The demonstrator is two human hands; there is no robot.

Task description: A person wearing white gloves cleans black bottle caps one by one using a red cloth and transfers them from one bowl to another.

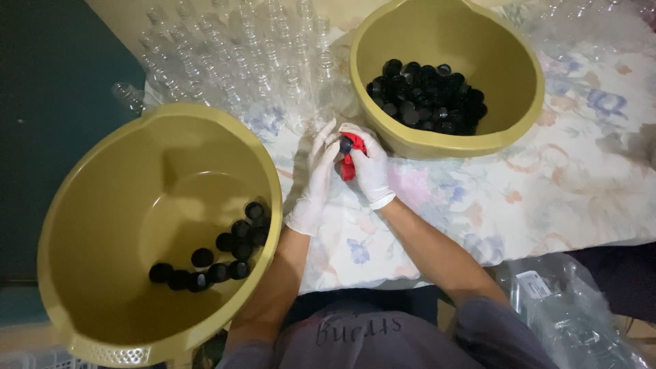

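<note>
— Cap (346,145), black, small: where?
— Pinched in right hand (369,167) with red cloth (348,168), over the counter (547,198). Left hand (316,179) closes against it from the left.
— Nearest basin?
— Fuller basin (526,82), just beyond right hand.

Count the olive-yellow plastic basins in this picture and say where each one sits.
2. One basin sits at lower left, holding a few black caps; the other basin sits at upper right on the floral cloth, holding many.
</note>
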